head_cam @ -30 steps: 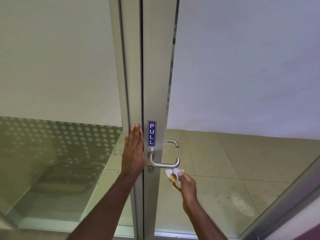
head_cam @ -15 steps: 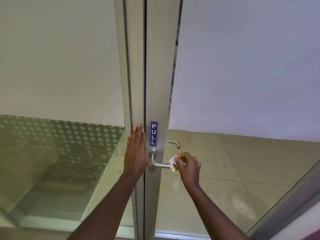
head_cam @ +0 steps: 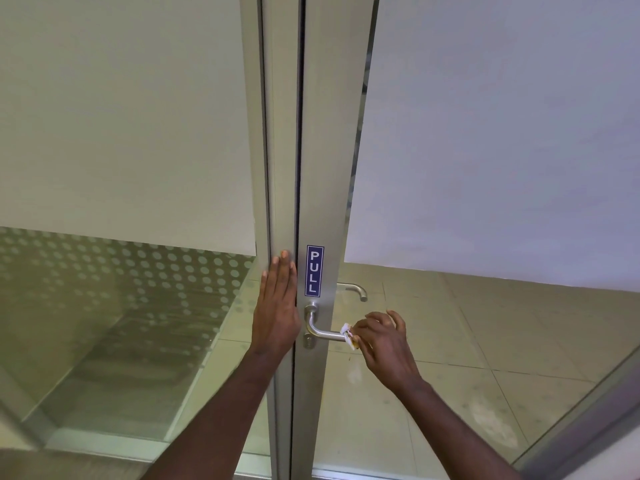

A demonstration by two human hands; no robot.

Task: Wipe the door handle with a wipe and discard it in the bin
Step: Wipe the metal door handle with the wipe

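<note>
A silver lever door handle [head_cam: 320, 330] sticks out of the metal stile of a glass door, below a blue PULL sticker [head_cam: 314, 270]. My right hand [head_cam: 384, 344] pinches a small white wipe [head_cam: 348, 332] around the free end of the lever. My left hand [head_cam: 278, 306] lies flat with fingers straight on the frame post just left of the door gap. A second handle [head_cam: 355, 291] shows through the glass on the far side. No bin is in view.
Frosted film covers the upper part of both glass panels; a dotted band runs across the left pane [head_cam: 121, 271]. Beige floor tiles [head_cam: 467, 341] show through the clear lower glass. A grey frame [head_cam: 588, 427] slants across the bottom right corner.
My right hand rose from below the handle and closed the wipe around the lever's end. The left hand has stayed flat on the frame.
</note>
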